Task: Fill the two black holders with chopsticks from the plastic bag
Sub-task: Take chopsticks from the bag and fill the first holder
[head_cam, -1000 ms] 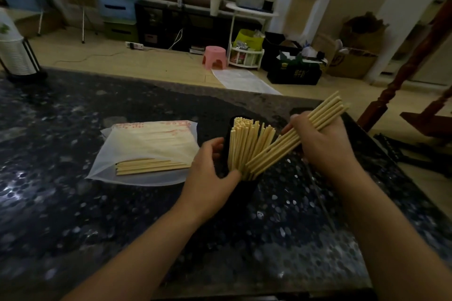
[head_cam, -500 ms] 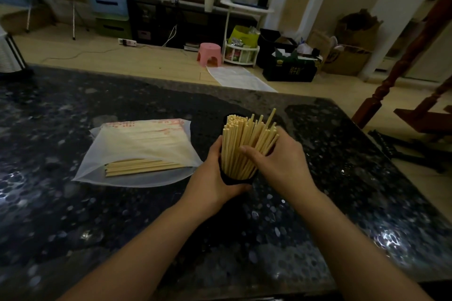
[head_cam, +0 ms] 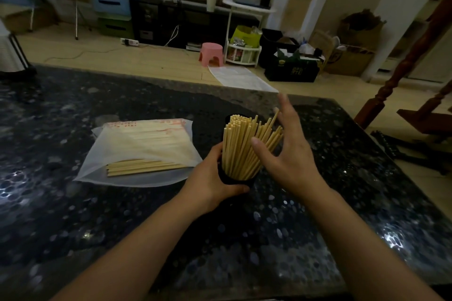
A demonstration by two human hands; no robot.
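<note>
1. Left grip (head_cam: 210, 178) wrapped around the lower wall of the black holder (head_cam: 234, 179), thumb across the near side, fingers hidden behind; holder stands upright on the bench (head_cam: 122, 239)
2. Right grip (head_cam: 285, 151) open, fingers spread and blurred, palm turned toward the chopstick bundle (head_cam: 241, 146) from the right; thumb tip just against the sticks, nothing clasped
3. Chopstick bundle packs the holder, tips fanned upward, the right-hand sticks leaning out toward the right palm
4. Holder sits between the two hands, near the middle of the dark speckled bench
5. Plastic bag (head_cam: 139, 151) lies flat on the bench, just left of the left hand, not touching it; its mouth faces the near side
6. Loose chopsticks (head_cam: 144, 167) lie in a small flat row inside the bag near its front edge, roughly parallel to the bench edge
7. Second holder: a dark rim shows behind the bundle, cannot tell whether it is a separate one
</note>
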